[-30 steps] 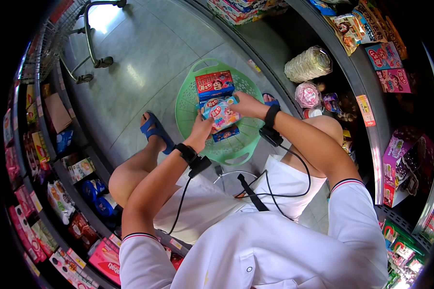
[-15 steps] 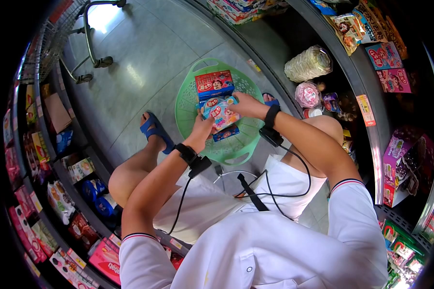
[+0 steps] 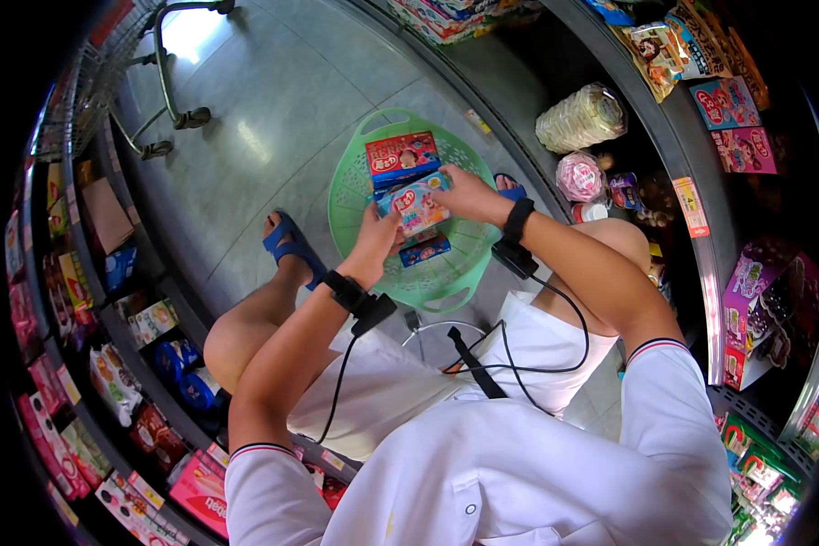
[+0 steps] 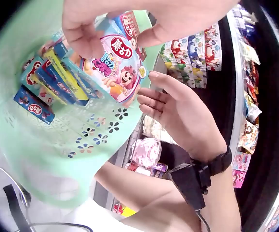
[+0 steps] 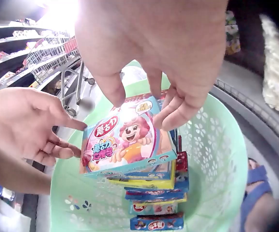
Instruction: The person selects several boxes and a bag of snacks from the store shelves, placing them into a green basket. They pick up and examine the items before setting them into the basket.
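Observation:
A light-blue snack box (image 3: 416,204) with a pink-haired cartoon character is held at both ends over the green basket (image 3: 341,196). My left hand (image 3: 373,244) grips its left end, the fingertips partly behind the box. The right hand (image 3: 473,194) pinches the opposite end between thumb and fingers, as the right wrist view shows at the box's top edge. Below it, several snack boxes stand in a row in the basket, the nearest a small dark-blue box (image 5: 157,223). A red and blue box (image 3: 401,155) lies at the far side of the basket.
Shelves of packaged snacks flank me on both sides. A shopping cart (image 3: 175,116) stands at the far left on the tiled floor (image 3: 282,109). Clear-wrapped stacks (image 3: 581,118) sit on the low right shelf. A cable (image 3: 537,368) runs from the wrist cameras across my lap.
The light-blue box has tipped, its front now looking shorter in the head view. More of the boxes below it shows. Both hands stay on it.

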{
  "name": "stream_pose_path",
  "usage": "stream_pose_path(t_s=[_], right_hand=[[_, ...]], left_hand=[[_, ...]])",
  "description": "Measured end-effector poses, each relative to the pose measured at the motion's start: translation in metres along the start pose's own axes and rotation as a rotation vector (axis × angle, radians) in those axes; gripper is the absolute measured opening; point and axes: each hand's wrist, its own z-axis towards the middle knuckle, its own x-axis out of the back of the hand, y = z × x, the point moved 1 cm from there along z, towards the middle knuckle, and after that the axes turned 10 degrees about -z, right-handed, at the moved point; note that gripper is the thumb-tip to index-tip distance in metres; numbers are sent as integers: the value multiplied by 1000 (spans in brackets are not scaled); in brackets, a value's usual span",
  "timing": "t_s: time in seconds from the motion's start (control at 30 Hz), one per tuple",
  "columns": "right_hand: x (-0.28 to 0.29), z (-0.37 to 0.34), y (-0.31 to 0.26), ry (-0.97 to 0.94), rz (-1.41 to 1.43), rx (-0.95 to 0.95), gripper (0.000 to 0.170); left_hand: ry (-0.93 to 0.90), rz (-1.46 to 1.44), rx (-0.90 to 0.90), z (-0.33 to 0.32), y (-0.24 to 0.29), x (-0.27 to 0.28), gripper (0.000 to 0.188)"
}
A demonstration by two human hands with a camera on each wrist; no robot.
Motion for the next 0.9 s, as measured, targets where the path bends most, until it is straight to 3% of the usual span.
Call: stream_pose_path(t_s=[0.33,0.47,0.9], right_hand=[[16,-15,-22,25,95,-70,64],[-1,-4,-2,29,141,-29,66],[7,-8,-14,39,275,-28,66]], left_hand=[[15,-49,-81,3,1,-3,78],[13,-87,-68,4,1,-3,78],[2,-139,-106,-3,6,-4,75]])
